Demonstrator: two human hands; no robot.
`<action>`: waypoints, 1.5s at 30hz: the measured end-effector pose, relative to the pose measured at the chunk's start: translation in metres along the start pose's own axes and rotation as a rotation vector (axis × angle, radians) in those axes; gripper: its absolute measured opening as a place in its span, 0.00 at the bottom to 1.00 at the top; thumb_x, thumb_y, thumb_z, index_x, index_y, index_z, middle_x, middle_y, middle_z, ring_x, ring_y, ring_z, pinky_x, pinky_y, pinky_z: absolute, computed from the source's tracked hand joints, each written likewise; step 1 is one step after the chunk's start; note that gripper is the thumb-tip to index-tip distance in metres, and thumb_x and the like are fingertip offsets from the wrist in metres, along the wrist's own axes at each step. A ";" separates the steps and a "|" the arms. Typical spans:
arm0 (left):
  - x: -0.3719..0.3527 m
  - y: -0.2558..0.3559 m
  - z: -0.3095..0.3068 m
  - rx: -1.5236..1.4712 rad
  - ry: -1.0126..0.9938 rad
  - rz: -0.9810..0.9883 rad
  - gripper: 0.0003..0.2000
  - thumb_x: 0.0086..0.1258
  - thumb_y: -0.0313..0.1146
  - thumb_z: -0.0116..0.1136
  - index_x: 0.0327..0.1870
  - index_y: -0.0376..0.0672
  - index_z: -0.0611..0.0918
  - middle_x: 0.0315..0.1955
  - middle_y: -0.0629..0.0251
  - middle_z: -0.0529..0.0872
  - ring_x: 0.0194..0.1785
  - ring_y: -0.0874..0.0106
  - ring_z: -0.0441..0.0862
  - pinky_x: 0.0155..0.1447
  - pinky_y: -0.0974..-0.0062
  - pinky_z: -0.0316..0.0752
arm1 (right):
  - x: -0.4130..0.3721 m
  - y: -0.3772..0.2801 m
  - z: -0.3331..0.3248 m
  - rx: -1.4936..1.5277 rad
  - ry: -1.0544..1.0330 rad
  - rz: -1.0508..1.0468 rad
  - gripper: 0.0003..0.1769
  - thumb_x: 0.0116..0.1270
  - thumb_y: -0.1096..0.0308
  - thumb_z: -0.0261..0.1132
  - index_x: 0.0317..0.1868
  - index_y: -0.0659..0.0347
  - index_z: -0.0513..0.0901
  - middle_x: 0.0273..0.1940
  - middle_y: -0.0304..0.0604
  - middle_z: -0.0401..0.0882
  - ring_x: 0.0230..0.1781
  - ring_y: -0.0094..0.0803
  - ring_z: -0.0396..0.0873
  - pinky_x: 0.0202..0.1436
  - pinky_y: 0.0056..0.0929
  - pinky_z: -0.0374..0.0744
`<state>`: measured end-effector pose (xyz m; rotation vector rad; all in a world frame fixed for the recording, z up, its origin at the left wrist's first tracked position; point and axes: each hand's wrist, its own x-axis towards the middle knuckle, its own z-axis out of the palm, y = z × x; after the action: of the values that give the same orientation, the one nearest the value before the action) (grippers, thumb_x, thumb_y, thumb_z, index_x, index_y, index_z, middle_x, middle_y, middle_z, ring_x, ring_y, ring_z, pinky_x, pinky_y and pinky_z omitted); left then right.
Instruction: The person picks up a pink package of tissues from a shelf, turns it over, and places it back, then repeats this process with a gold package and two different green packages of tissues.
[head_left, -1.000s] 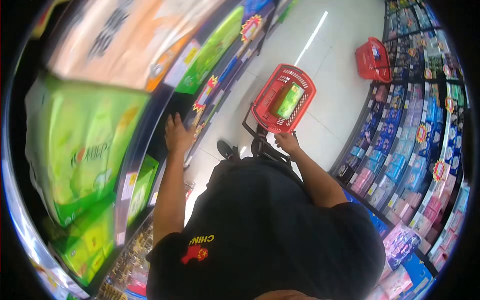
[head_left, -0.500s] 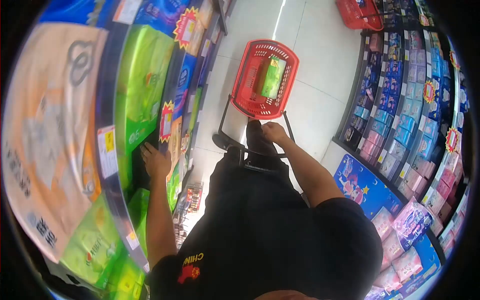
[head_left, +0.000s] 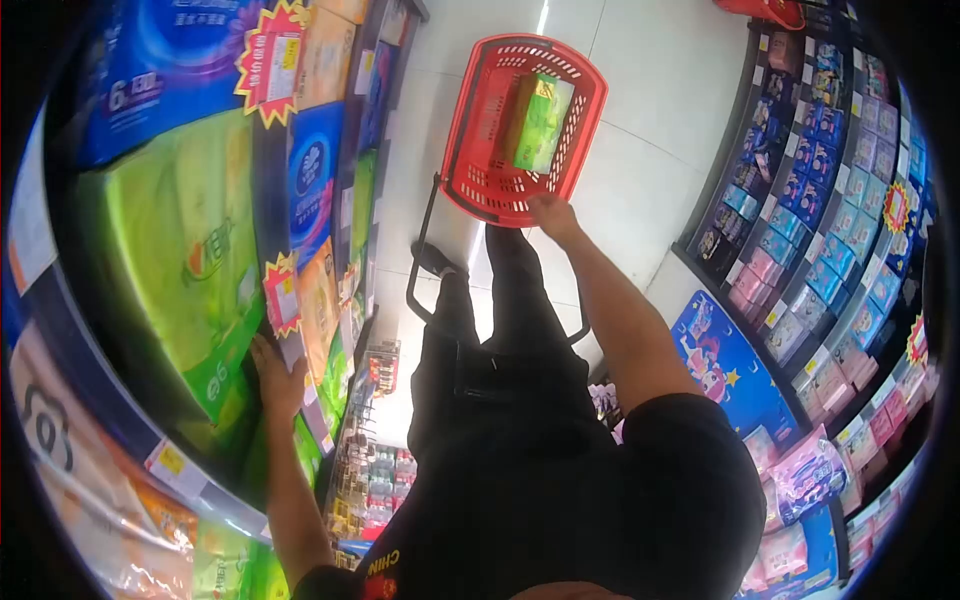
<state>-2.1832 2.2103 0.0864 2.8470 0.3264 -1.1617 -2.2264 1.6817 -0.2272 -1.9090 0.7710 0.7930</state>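
Observation:
At the left shelf, my left hand (head_left: 277,378) touches the lower edge of a large green tissue pack (head_left: 190,250); its fingers are partly hidden by the pack. My right hand (head_left: 551,216) is closed at the near rim of a red shopping basket (head_left: 480,130), its fingers curled; what exactly they grip is hard to make out. Inside the basket lies a smaller green pack (head_left: 541,125). The basket's dark handle (head_left: 412,285) hangs down toward my legs.
Shelves of small packs (head_left: 800,220) line the right side of the aisle. A blue package (head_left: 170,70) and an orange-white package (head_left: 90,460) sit on the left shelves. Another red basket (head_left: 775,10) shows at the top right.
The green tissue pack on the left is tilted further out from the shelf, with my left hand at its lower edge. My right hand has come up to the basket rim.

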 end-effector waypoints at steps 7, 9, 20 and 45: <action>-0.002 0.010 -0.012 -0.039 -0.088 -0.024 0.47 0.69 0.35 0.63 0.79 0.27 0.44 0.79 0.33 0.43 0.83 0.42 0.38 0.84 0.55 0.37 | 0.077 0.024 -0.028 0.131 0.081 0.150 0.21 0.73 0.55 0.60 0.51 0.66 0.85 0.37 0.42 0.86 0.37 0.29 0.83 0.37 0.31 0.79; 0.001 0.012 -0.011 -0.032 -0.096 -0.038 0.46 0.69 0.35 0.62 0.79 0.27 0.44 0.79 0.32 0.43 0.83 0.42 0.38 0.83 0.54 0.36 | 0.086 0.025 -0.033 0.285 0.056 0.213 0.21 0.73 0.56 0.60 0.55 0.66 0.83 0.40 0.41 0.86 0.37 0.28 0.82 0.35 0.30 0.79; -0.005 -0.020 0.002 -0.339 -0.192 -0.192 0.42 0.74 0.30 0.59 0.81 0.36 0.44 0.76 0.47 0.58 0.72 0.58 0.69 0.73 0.60 0.68 | 0.150 0.047 -0.024 0.358 0.134 0.190 0.29 0.69 0.57 0.61 0.66 0.63 0.75 0.50 0.53 0.83 0.52 0.44 0.81 0.54 0.39 0.77; 0.002 0.011 -0.015 -0.162 -0.301 -0.227 0.35 0.71 0.36 0.62 0.73 0.28 0.61 0.67 0.37 0.68 0.70 0.49 0.68 0.75 0.56 0.59 | 0.235 0.011 -0.025 0.672 0.187 0.152 0.13 0.69 0.61 0.63 0.42 0.63 0.83 0.36 0.39 0.81 0.36 0.29 0.77 0.39 0.31 0.74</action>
<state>-2.1693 2.2015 0.0957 2.4983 0.7022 -1.5021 -2.0885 1.6099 -0.4053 -1.3352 1.1397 0.3686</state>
